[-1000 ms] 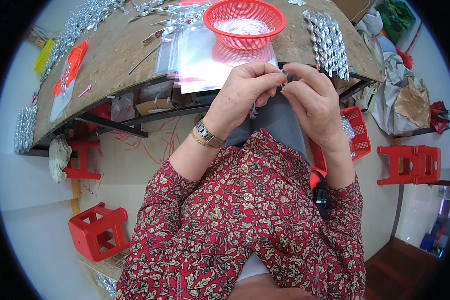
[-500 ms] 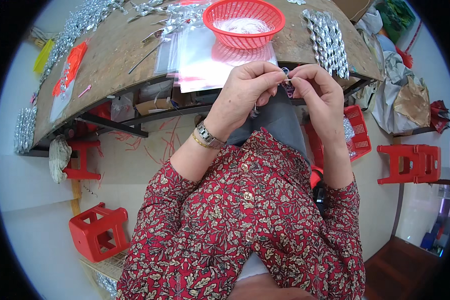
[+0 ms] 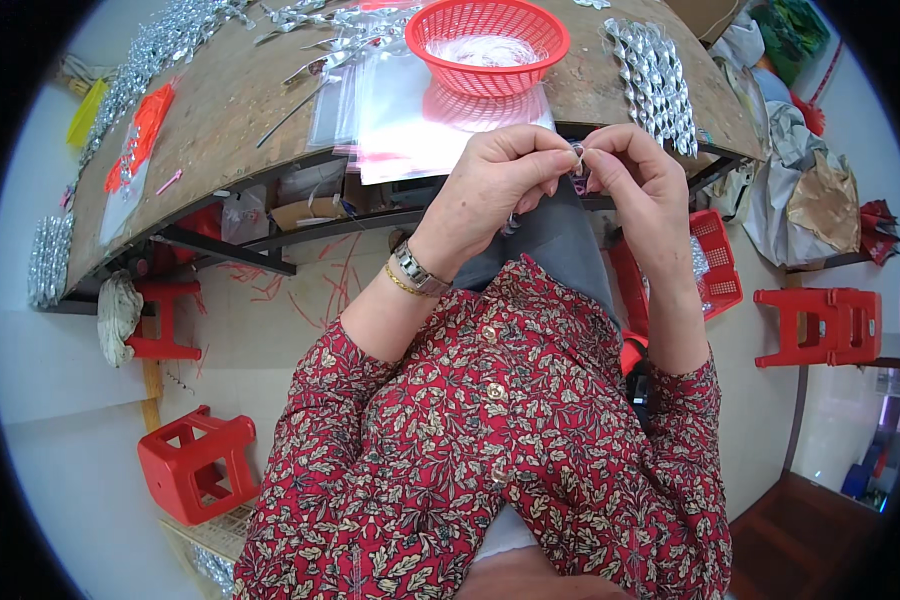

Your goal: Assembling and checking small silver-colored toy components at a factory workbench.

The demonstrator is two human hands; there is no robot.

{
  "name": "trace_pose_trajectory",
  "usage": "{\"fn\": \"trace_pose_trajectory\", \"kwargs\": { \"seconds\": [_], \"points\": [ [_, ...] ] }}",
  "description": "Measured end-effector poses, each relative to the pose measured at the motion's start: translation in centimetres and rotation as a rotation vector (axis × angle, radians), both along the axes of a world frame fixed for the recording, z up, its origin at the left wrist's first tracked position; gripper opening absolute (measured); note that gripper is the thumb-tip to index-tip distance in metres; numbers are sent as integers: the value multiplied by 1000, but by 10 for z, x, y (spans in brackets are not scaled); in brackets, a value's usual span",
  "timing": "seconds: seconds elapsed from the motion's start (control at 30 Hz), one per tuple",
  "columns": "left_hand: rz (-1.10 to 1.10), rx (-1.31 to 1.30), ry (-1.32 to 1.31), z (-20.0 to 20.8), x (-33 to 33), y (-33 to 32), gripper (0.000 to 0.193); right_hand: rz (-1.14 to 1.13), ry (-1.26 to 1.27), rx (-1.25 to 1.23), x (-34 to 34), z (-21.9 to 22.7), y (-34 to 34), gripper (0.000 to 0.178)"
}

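Observation:
Both hands meet fingertip to fingertip over my lap, just off the table's front edge. My left hand (image 3: 495,190) is closed in a pinch, a watch and a gold bracelet on its wrist. Thumb and forefinger of my right hand (image 3: 642,195) pinch at the same spot. What lies between them is thin and pale, too small to make out. Under my left hand a bit of shiny silver strip (image 3: 511,224) shows, mostly covered by the fingers. Just beyond, a red plastic basket (image 3: 488,82) holds fine whitish thread (image 3: 490,50), standing on clear plastic bags (image 3: 400,130).
Twisted silver strips (image 3: 652,85) lie on the brown table (image 3: 220,110) at right, more (image 3: 135,80) along its far left edge. An orange packet (image 3: 150,120) lies left. Red stools (image 3: 198,465) stand either side; a red crate (image 3: 715,265) sits below my right arm.
The fingertips of both hands have come slightly closer together, with the right hand raised a little. The pale bit between them shows less now.

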State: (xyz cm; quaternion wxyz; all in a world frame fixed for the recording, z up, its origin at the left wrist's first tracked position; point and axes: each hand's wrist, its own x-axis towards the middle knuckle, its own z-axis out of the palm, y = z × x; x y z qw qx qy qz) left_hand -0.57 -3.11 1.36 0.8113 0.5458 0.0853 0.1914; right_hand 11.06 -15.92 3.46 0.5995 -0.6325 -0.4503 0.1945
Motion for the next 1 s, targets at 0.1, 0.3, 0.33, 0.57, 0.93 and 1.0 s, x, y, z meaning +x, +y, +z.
{"fn": "trace_pose_trajectory", "kwargs": {
  "seconds": [0.1,0.3,0.33,0.57,0.93,1.0],
  "points": [
    [-13,17,13,0,-1,1,12,0,-35,6,0,1,0,8],
    [-13,50,36,2,-1,1,11,-2,-96,13,2,0,1,7],
    [-14,50,36,2,-1,1,11,-3,-96,13,3,1,1,7],
    [-1,59,49,3,0,0,13,-11,-118,18,4,2,1,6],
    [42,15,22,4,2,-1,13,-74,18,46,9,1,0,11],
    [57,21,11,4,2,-1,13,-50,54,38,10,0,-1,12]
  ]
}}
